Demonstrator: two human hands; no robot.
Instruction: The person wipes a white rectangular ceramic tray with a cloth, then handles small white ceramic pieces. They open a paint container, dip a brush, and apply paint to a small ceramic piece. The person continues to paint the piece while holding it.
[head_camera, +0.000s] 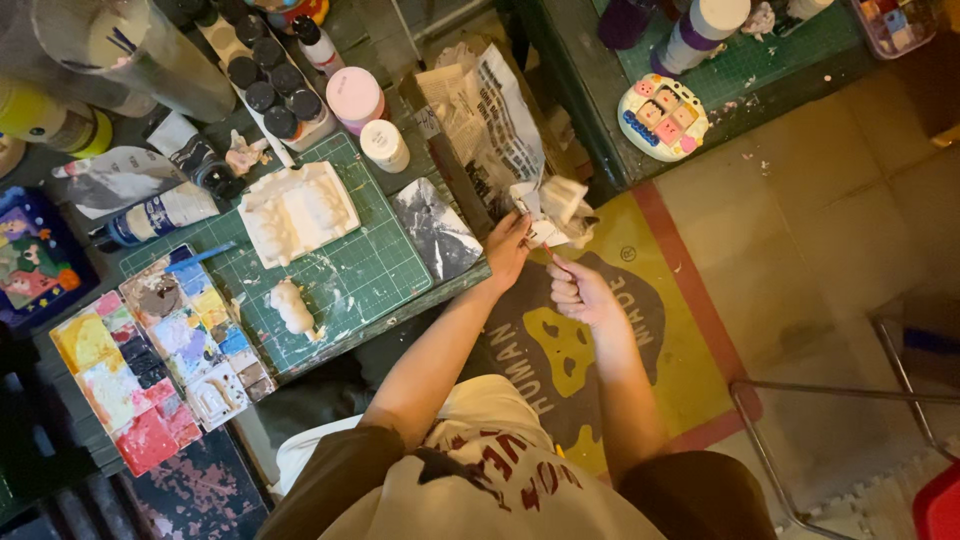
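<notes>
My left hand (508, 248) grips a small white plaster piece (558, 208) held out past the table's right edge, above the floor. My right hand (577, 292) is closed around a thin tool (548, 251) whose tip touches the underside of that piece. Crumpled newspaper (496, 118) lies just behind the piece. On the green cutting mat (365, 265) to the left sit a white plaster mould (296, 211) and a small white figure (292, 306).
A paint-smeared palette (150, 355) lies at the table's near left. Paint bottles (270, 88), a pink-lidded jar (355, 96) and a clear cup (150, 50) crowd the back. A yellow rug (655, 330) covers the floor; a metal chair frame (850, 395) stands at right.
</notes>
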